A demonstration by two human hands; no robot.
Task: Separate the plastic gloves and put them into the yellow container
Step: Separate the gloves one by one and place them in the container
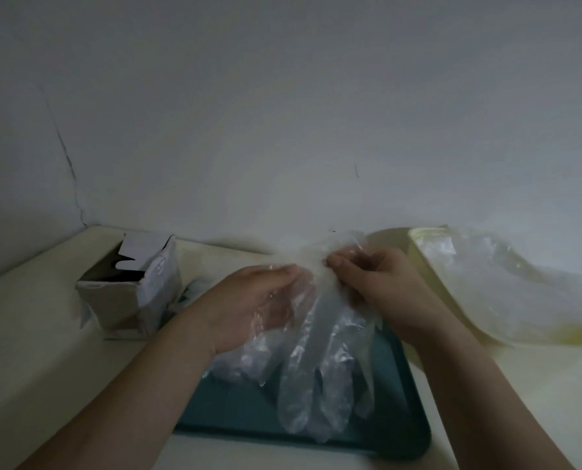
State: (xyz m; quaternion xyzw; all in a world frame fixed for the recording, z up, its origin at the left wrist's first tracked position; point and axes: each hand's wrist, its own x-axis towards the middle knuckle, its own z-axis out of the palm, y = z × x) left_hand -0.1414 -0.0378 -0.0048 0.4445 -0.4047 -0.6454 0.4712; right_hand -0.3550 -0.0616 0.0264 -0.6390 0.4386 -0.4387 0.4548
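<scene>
While the left hand (pixel 255 300) and right hand (pixel 371 279) pinch their tops, clear crinkled plastic gloves (pixel 316 385) hang fingers-down

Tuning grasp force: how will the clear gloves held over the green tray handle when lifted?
Likely floppy: the gloves hang limp from the right hand, fingers drooping toward the tray. Probably very light: thin see-through film. Perhaps clingy: layers lie bunched where the left hand grips them.

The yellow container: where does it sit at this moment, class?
In the head view the yellow container sits at right on the table, beside the green tray, with loose gloves inside.
</scene>
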